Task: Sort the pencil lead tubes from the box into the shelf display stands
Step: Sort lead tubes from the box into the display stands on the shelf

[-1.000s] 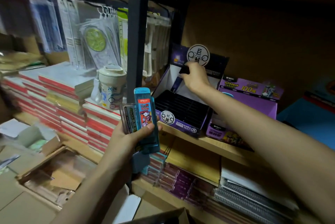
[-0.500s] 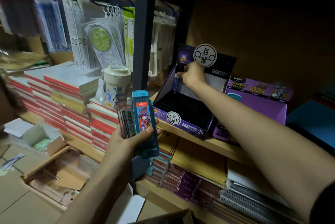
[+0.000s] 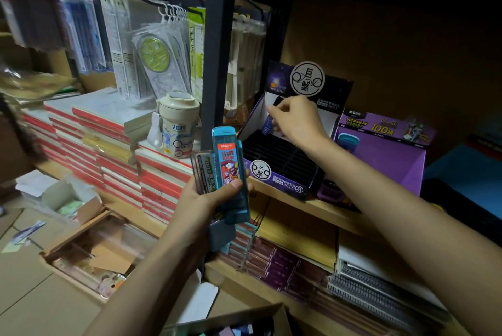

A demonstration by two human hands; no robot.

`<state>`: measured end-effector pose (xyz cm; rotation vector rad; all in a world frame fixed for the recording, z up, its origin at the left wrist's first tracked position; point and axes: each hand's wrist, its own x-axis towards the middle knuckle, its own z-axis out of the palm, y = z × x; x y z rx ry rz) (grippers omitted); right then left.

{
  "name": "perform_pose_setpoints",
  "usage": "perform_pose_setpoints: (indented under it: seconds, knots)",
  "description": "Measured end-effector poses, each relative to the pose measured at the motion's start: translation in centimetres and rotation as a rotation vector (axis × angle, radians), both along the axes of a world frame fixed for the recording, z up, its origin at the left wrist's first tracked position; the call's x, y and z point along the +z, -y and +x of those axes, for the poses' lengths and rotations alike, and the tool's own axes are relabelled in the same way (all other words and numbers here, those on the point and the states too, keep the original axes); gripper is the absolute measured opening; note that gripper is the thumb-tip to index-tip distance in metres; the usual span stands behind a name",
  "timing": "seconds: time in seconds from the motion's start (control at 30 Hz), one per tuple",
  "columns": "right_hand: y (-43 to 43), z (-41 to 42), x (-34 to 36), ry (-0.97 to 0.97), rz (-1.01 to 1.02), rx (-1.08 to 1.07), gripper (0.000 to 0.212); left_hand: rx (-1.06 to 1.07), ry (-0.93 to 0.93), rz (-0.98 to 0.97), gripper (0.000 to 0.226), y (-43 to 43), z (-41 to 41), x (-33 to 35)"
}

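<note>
My left hand [image 3: 206,201] grips a bunch of pencil lead tubes upright in front of the shelf post; the front one is a teal tube [image 3: 231,172] with a cartoon label, and a clear tube [image 3: 202,172] stands beside it. My right hand [image 3: 294,119] reaches into the dark purple display stand [image 3: 282,180] on the shelf and pinches a dark blue tube [image 3: 269,123] at the stand's back left. The stand's black slotted tray looks bare. A lighter purple display stand [image 3: 385,156] with one teal tube inside sits to its right. The open cardboard box [image 3: 244,322] is at the bottom edge.
A dark metal shelf post [image 3: 217,64] rises left of the stand. A cream cup [image 3: 178,123] sits on stacked red-edged notebooks [image 3: 114,151]. Rulers hang in packets above. Notebooks fill the lower shelf [image 3: 312,254]. Open cartons lie on the floor at left.
The view has shifted slightly. My right hand has lowered a little inside the dark purple stand with the dark tube. My left hand keeps the same bunch of tubes.
</note>
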<state>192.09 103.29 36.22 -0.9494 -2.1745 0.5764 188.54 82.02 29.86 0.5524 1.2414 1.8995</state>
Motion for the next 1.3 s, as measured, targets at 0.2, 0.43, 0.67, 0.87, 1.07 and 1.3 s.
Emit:
perform_pose_setpoints:
  seconds: [0.2, 0.43, 0.67, 0.87, 1.07, 1.3]
  knots:
    - [-0.6, 0.5, -0.8, 0.103, 0.176, -0.033, 0.049, 0.022, 0.044, -0.005, 0.046, 0.0, 0.5, -0.5]
    - [-1.6, -0.8, -0.8, 0.210, 0.259, 0.052, 0.057, 0.041, 0.024, 0.032, 0.056, 0.2, -0.3, 0.0]
    - [-1.8, -1.7, 0.0, 0.250, 0.237, 0.034, 0.056, 0.019, -0.009, 0.016, 0.052, 0.1, -0.4, -0.2]
    - [1.9, 3.6, 0.0, 0.109, 0.137, 0.217, 0.065, -0.011, -0.034, 0.024, 0.054, -0.5, 0.5, -0.1]
    - [4.8, 15.4, -1.3, 0.126, 0.285, 0.202, 0.033, -0.116, -0.092, -0.005, 0.052, -2.8, 3.7, -0.8]
    - [1.5, 26.3, -4.6, 0.219, 0.267, -0.397, 0.026, -0.192, -0.129, -0.082, 0.048, -3.9, 7.0, -3.2]
